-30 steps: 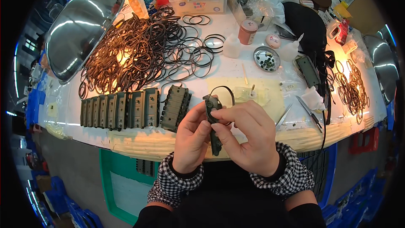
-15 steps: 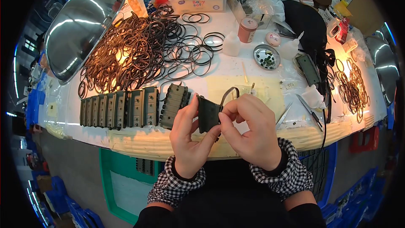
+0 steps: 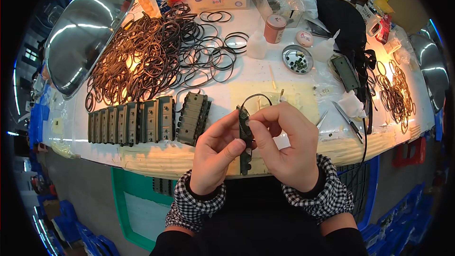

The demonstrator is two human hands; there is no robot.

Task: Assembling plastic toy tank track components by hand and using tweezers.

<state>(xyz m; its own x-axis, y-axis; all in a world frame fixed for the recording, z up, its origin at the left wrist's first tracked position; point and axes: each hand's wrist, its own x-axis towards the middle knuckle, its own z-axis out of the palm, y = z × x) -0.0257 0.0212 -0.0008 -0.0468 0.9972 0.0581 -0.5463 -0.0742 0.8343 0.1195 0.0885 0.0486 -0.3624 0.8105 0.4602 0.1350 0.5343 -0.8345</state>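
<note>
Between my hands a dark green plastic housing (image 3: 245, 159) is held upright, its narrow edge toward me. My left hand (image 3: 213, 156) grips it from the left, the thumb against its side. My right hand (image 3: 289, 144) pinches a thin black rubber ring (image 3: 257, 96) at the upper part of that edge. The ring's free loop arches up above my right fingers; where it meets the housing is partly hidden by them. Left of my hands stands a row of similar green housings (image 3: 128, 122), with one tilted housing (image 3: 193, 118) at its right end.
A big tangled pile of dark rubber rings (image 3: 137, 61) lies at the back left beside a shiny metal bowl (image 3: 87, 38). Tweezers (image 3: 348, 121), a round dish (image 3: 297, 60) of small dark parts and white squeeze bottles (image 3: 257, 46) are to the right. A green tray (image 3: 124, 208) sits below the table edge.
The housing has turned from showing its broad face to showing its narrow edge. The ring's loop now arches wider and further left. Both hands stay close together around it.
</note>
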